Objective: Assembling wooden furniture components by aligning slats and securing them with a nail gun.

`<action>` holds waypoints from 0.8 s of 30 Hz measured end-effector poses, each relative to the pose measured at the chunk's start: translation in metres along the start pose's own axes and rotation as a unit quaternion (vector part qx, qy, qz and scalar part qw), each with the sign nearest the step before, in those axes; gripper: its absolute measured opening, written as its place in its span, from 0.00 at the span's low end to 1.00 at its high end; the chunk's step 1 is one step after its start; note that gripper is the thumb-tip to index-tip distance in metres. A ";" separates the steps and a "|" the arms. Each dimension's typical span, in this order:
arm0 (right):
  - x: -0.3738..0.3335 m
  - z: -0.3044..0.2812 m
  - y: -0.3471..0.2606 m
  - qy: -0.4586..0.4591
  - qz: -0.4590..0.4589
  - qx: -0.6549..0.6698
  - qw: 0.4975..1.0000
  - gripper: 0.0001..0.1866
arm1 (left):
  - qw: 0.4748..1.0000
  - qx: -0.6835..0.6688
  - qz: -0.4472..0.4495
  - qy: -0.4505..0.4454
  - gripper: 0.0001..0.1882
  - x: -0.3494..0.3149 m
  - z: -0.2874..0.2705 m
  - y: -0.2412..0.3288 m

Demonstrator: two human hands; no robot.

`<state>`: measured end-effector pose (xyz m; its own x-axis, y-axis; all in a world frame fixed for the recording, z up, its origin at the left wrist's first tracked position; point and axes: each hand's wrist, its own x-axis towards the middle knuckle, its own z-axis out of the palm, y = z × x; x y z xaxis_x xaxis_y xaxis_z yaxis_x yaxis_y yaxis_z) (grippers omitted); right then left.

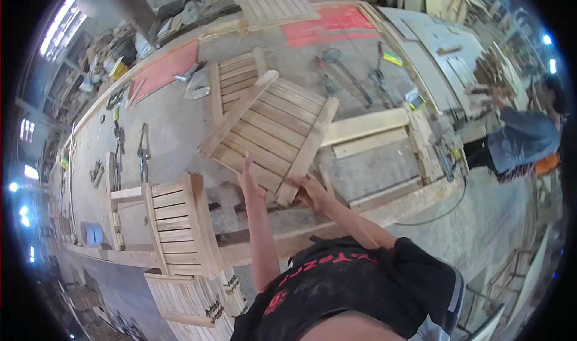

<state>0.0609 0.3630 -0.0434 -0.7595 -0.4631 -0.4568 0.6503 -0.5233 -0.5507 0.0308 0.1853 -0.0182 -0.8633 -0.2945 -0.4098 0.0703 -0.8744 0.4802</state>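
Observation:
A slatted wooden panel [273,121], with several narrow slats between two thicker side rails, is tilted above the workbench in front of me. My left hand [249,180] holds its near edge, one finger lying up over the slats and the others partly hidden. At the near end of the right rail, my right hand [308,190] is closed round the wood. Behind the held panel lies a second slatted panel [235,76], partly covered by it. Left of my hands, another slatted panel [174,224] rests at the bench's near edge.
Wooden frame pieces [366,127] are fixed on the bench at right. Clamps [143,151] and hand tools lie about the top. A blue container [92,234] stands far left. Stacked panels [180,302] are below the near edge. A co-worker [523,136] is at right.

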 end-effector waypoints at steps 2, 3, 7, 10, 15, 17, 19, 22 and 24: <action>-0.059 -0.030 -0.007 -0.007 0.024 -0.019 1.000 0.17 | 0.980 0.199 0.003 0.018 0.25 -0.017 -0.045 -0.028; -0.077 -0.048 -0.011 -0.059 0.101 -0.148 0.982 0.17 | 0.984 0.178 -0.007 0.001 0.24 -0.025 -0.067 -0.042; -0.140 -0.140 -0.062 -0.203 0.048 -0.636 0.743 0.18 | 0.976 0.218 0.006 -0.002 0.23 -0.073 -0.048 -0.110; -0.166 -0.202 -0.090 0.031 -0.197 -0.674 0.712 0.16 | 0.948 0.313 -0.055 -0.027 0.24 -0.102 -0.021 -0.136; -0.163 -0.299 -0.122 0.138 -0.302 -0.695 0.638 0.12 | 0.924 0.232 -0.299 -0.048 0.23 -0.062 -0.050 -0.191; -0.163 -0.348 -0.116 0.185 -0.289 -0.673 0.655 0.11 | 0.889 0.389 -0.239 -0.049 0.23 -0.059 -0.004 -0.249; -0.167 -0.375 -0.113 0.194 -0.188 -0.743 0.613 0.10 | 0.774 0.605 -0.186 -0.027 0.26 -0.037 0.013 -0.275; -0.163 -0.380 -0.110 0.166 -0.224 -0.692 0.666 0.09 | 0.635 0.746 -0.198 0.032 0.29 -0.004 -0.046 -0.273; -0.172 -0.401 -0.101 0.199 -0.254 -0.659 0.680 0.10 | 0.544 0.816 -0.193 0.007 0.30 0.000 -0.030 -0.298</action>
<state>0.1192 0.7830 -0.1892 -0.9953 -0.0946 0.0183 -0.0775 0.6727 -0.7358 0.0251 0.4340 -0.1845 -0.6516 -0.2234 -0.7250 -0.6626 0.6328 0.4006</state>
